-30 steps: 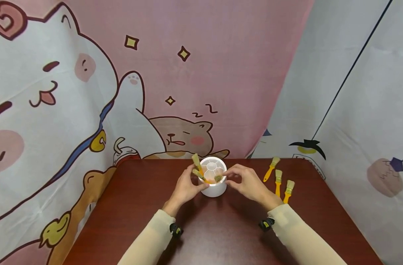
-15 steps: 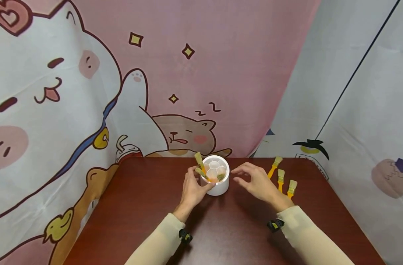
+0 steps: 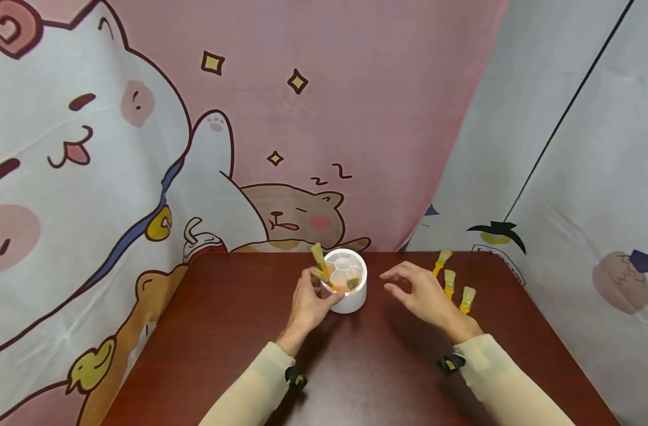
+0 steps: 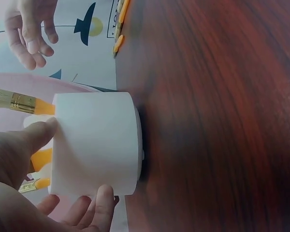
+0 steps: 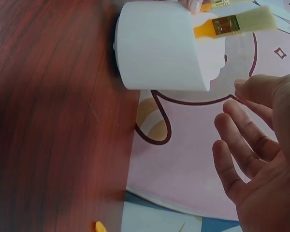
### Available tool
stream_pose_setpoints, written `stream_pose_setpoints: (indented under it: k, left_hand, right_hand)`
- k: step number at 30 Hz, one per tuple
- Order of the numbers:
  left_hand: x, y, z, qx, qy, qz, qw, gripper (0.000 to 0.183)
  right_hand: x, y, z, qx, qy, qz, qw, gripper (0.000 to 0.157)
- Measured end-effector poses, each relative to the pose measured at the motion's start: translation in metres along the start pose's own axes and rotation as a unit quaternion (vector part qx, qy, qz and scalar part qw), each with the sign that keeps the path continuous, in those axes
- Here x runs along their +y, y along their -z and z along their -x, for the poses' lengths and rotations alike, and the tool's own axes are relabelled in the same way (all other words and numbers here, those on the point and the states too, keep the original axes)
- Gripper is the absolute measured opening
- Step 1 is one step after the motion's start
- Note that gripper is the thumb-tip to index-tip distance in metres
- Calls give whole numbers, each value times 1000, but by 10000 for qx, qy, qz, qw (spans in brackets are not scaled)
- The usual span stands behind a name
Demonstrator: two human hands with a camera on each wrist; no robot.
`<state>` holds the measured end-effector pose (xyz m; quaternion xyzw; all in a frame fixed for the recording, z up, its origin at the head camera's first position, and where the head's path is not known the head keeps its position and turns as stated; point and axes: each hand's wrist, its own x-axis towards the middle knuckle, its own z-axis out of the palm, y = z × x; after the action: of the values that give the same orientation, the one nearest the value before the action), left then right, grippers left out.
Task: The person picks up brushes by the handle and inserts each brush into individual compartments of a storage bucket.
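Note:
A white round holder with several compartments (image 3: 351, 304) stands on the table in the head view. Three paintbrushes with yellow-orange handles are in it, bristles up: two lean out on the left, including one tall brush (image 3: 318, 256), and a third (image 3: 353, 284) shows at the right. My left hand (image 3: 309, 309) grips the holder from its left side; in the left wrist view the thumb (image 4: 42, 131) lies at the rim and the fingers wrap the wall (image 4: 94, 140). My right hand (image 3: 427, 296) hovers right of the holder, fingers loosely bent, holding nothing.
Three more paintbrushes lie at the right on the dark red-brown table (image 3: 238, 331): a far one (image 3: 444, 258), a middle one (image 3: 449, 280) and a near one (image 3: 467, 297), bristles pointing away. A cartoon-printed cloth (image 3: 387, 118) hangs behind the table.
My right hand has drawn away from the holder's rim toward the right, nearer the loose brushes. The left hand keeps its grip, and the brushes in the holder stay in place.

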<state>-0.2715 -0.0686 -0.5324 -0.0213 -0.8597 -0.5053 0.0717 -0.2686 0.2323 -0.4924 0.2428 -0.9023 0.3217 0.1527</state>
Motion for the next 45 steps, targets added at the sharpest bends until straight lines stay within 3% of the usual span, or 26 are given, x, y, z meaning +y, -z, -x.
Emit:
stream_pose_setpoints:
  k: [7, 18, 30, 45]
  left_hand:
    - [0, 2, 1, -85, 20, 64, 9999, 94]
    - [-3, 7, -1, -93, -19, -77, 9999, 94]
    - [0, 8, -5, -203, -70, -139, 9997, 92]
    - [-2, 9, -8, -372, -120, -189, 9991, 91]
  right_hand:
    - [13, 9, 3, 188, 8, 174, 9997, 24]
    - [49, 24, 11, 536, -211, 436, 9974, 20]
    - [83, 53, 39, 275, -1320, 620, 9889, 20]
    - [112, 73, 74, -279, -2746, 997, 9560, 31]
